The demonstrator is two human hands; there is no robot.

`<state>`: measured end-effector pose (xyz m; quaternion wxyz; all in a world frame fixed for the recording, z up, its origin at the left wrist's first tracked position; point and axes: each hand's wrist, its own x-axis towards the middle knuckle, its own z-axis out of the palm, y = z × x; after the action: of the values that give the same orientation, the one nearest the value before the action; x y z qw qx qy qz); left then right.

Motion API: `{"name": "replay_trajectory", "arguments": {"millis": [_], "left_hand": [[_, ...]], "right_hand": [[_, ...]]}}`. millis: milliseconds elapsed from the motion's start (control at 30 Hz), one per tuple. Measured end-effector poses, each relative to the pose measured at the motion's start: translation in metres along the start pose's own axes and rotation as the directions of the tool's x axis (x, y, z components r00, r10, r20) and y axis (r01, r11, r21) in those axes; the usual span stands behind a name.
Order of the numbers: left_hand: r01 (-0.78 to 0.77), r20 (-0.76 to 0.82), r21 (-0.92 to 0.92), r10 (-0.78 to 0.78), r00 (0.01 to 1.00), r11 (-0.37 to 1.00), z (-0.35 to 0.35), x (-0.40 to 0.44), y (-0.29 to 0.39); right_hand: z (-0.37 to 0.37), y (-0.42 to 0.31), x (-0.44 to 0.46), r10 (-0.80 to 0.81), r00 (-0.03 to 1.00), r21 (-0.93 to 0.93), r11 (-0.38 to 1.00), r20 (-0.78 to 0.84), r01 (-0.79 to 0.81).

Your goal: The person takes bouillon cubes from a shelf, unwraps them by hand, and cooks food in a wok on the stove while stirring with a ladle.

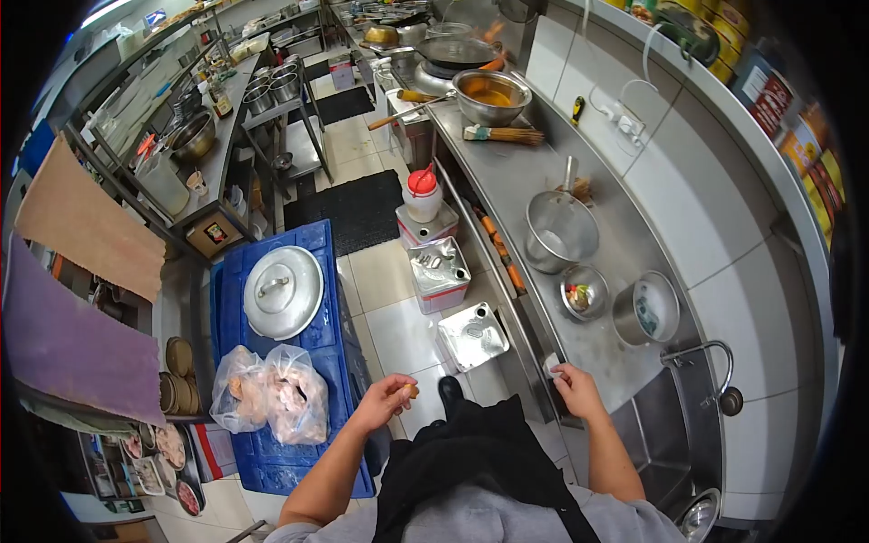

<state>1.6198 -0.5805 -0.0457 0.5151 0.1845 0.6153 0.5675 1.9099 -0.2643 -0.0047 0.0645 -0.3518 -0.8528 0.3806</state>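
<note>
Plainly, two small pinches near an edge

Risk, my reading: the yellowish scrap [413, 392] hangs over the tiled floor [398, 339]; a slack pinch would drop it there. The white piece [550, 365] is at the front edge of the steel counter [507, 167]; a loosened grip or a bump could send it off. A nearby metal tin [473, 337] stands just ahead of the boot [450, 391], so a careless step could catch it.

Hands: left hand [386, 404], fingers curled, thumb and fingertips nearly together on the scrap, near the blue bin [253, 466] but apart from it. Right hand [577, 393], loosely curled, fingertips closed on the white piece; cannot tell what it is, or whether it touches the counter.
</note>
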Motion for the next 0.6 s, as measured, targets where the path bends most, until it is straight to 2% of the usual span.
{"name": "replay_trajectory", "arguments": {"millis": [67, 133, 167, 233, 300, 367, 400, 433, 500, 533, 600], "left_hand": [[-0.033, -0.003, -0.071, 0.033, 0.999, 0.997, -0.012, 0.025, 0.016], [-0.078, 0.013, -0.154, 0.081, 0.997, 0.985, -0.024, 0.050, 0.037], [-0.100, 0.003, -0.201, 0.103, 0.995, 0.974, -0.031, 0.062, 0.045], [-0.134, -0.048, -0.240, 0.126, 0.991, 0.961, -0.049, 0.082, 0.072], [-0.188, -0.129, -0.330, 0.153, 0.980, 0.925, -0.068, 0.096, 0.109], [-0.272, -0.207, -0.359, 0.208, 0.956, 0.893, -0.091, 0.112, 0.146], [-0.324, -0.235, -0.395, 0.246, 0.940, 0.860, -0.103, 0.119, 0.164], [-0.348, -0.266, -0.381, 0.259, 0.929, 0.857, -0.117, 0.129, 0.183], [-0.462, -0.280, -0.429, 0.372, 0.885, 0.776, -0.142, 0.145, 0.218], [-0.517, -0.272, -0.453, 0.440, 0.856, 0.726, -0.155, 0.153, 0.231], [-0.558, -0.291, -0.426, 0.476, 0.830, 0.712, -0.178, 0.167, 0.251]], "right_hand": [[0.015, -0.008, 0.036, -0.028, 0.999, -0.033, 0.999, 0.047, 0.029], [0.038, -0.025, 0.074, -0.171, 0.975, 0.003, 0.985, 0.145, 0.172], [0.053, -0.034, 0.094, -0.188, 0.960, 0.063, 0.982, 0.209, 0.179], [0.084, -0.055, 0.139, -0.327, 0.901, 0.055, 0.944, 0.285, 0.326], [0.097, -0.112, 0.182, -0.366, 0.849, 0.100, 0.929, 0.382, 0.356], [0.110, -0.168, 0.225, -0.419, 0.789, 0.275, 0.905, 0.449, 0.323], [0.115, -0.195, 0.247, -0.485, 0.759, 0.278, 0.873, 0.434, 0.400], [0.125, -0.219, 0.273, -0.663, 0.675, 0.317, 0.748, 0.324, 0.582], [0.122, -0.282, 0.313, -0.683, 0.663, 0.321, 0.730, 0.307, 0.603], [0.117, -0.314, 0.329, -0.717, 0.653, 0.327, 0.695, 0.245, 0.640], [0.123, -0.358, 0.364, -0.782, 0.615, 0.357, 0.605, 0.100, 0.711]]}}
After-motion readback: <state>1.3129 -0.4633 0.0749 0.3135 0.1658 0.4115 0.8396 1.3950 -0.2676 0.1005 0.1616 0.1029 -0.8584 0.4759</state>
